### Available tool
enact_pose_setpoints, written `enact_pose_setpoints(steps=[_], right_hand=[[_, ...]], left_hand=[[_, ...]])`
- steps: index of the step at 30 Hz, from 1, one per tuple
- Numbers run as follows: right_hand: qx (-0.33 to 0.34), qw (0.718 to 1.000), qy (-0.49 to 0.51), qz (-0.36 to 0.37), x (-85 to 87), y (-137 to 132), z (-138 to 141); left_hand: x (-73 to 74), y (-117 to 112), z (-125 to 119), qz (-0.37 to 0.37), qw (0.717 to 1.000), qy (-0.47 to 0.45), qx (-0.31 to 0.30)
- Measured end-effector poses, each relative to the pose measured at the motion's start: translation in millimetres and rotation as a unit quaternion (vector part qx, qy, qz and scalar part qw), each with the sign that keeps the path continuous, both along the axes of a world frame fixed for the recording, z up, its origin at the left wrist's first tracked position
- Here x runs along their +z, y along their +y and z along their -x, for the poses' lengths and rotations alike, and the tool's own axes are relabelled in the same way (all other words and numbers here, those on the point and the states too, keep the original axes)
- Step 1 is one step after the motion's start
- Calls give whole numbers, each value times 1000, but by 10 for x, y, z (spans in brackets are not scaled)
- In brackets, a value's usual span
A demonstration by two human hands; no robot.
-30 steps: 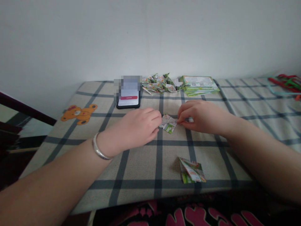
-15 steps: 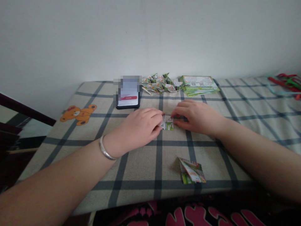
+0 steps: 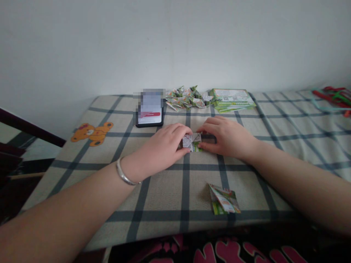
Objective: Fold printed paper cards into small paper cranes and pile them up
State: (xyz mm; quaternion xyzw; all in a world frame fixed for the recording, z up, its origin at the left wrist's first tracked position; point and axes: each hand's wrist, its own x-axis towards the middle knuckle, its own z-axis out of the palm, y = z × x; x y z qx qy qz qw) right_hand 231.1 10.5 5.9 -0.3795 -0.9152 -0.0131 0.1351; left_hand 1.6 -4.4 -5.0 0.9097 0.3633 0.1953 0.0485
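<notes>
A small folded piece of printed paper, white and green, lies on the checked tablecloth between my hands. My left hand, with a silver bangle on the wrist, pinches its left side with curled fingers. My right hand presses on its right side with the fingers bent over it. A second folded paper piece lies nearer the front edge, untouched.
A phone lies face up behind my hands. Beside it sit a heap of several folded paper pieces and a stack of green printed sheets. Red and green objects lie far right. A bear print marks the cloth.
My hands have come closer together over the paper, which has been folded smaller and now shows less between the fingers. The rest has not moved.
</notes>
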Motion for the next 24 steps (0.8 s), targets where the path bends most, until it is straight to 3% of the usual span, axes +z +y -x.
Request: enact_pose_setpoints(steps=[6,16,24], right_hand=[[3,999,42,22,-5,15,6],[14,978,161,130,-8,17,31],[48,971,207,106,-7,24,32]], left_hand=[[-2,29,-10,19,998,-55,-2],[38,52,-23,67,986,-152,16],[87,52,-30,90,971,-219,28]])
